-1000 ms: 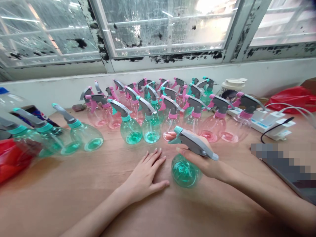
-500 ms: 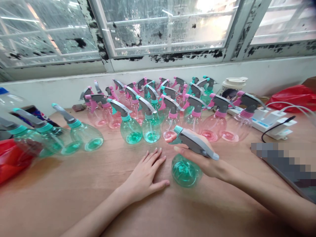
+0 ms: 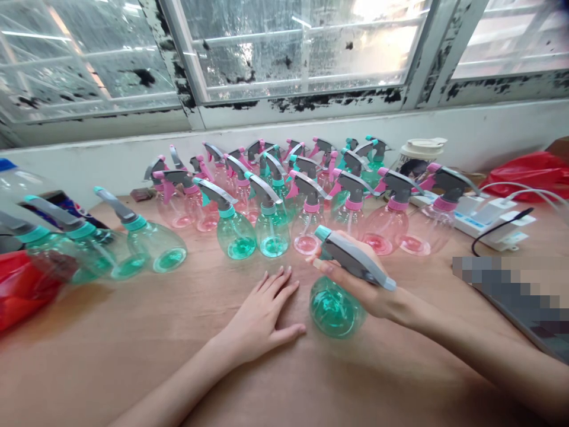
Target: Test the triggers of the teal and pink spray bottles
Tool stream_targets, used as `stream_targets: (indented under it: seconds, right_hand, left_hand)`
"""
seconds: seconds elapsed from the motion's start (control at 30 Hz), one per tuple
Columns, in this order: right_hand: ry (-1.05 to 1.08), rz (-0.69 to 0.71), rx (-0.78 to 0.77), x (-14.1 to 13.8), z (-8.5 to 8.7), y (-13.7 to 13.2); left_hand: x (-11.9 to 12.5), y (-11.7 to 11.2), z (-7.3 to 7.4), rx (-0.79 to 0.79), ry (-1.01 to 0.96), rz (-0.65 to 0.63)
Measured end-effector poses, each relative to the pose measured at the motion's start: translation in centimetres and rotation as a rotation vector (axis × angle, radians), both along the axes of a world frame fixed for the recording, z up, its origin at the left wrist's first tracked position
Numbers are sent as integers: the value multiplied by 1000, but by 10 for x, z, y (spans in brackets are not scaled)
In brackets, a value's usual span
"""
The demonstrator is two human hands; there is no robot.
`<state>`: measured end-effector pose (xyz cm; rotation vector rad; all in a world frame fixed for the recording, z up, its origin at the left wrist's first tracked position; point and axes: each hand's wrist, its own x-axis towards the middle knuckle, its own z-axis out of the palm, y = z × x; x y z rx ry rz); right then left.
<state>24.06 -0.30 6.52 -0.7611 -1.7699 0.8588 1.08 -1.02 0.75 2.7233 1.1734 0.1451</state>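
My right hand (image 3: 371,287) is wrapped round the neck of a teal spray bottle (image 3: 335,308) that stands on the wooden table (image 3: 133,356), its fingers pulled in against the trigger under the grey spray head (image 3: 353,258). My left hand (image 3: 260,317) lies flat on the table just left of that bottle, fingers stretched out, holding nothing. Behind both hands stand several pink and teal spray bottles (image 3: 271,228) in rows.
More teal spray bottles (image 3: 153,240) stand at the left beside a red bag (image 3: 22,287). At the right are a white power strip (image 3: 489,222) with cables, another red bag (image 3: 528,175) and a white-lidded jar (image 3: 420,157). Windows run behind the table.
My right index finger, stretched out in front of the trigger before, has curled back against it. The left hand and the bottle have stayed put.
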Motion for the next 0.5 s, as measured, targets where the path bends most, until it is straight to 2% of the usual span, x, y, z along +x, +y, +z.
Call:
stream_targets:
  seconds: [0.17, 0.37, 0.5]
  right_hand:
    - [90, 82, -75, -1, -2, 0]
    - [53, 25, -62, 0, -4, -1]
    - [54, 38, -49, 0, -4, -2]
  left_hand:
    - [0, 0, 0, -6, -12, -1]
    - [-1, 1, -2, -10, -52, -5]
    - [-1, 1, -1, -14, -33, -3]
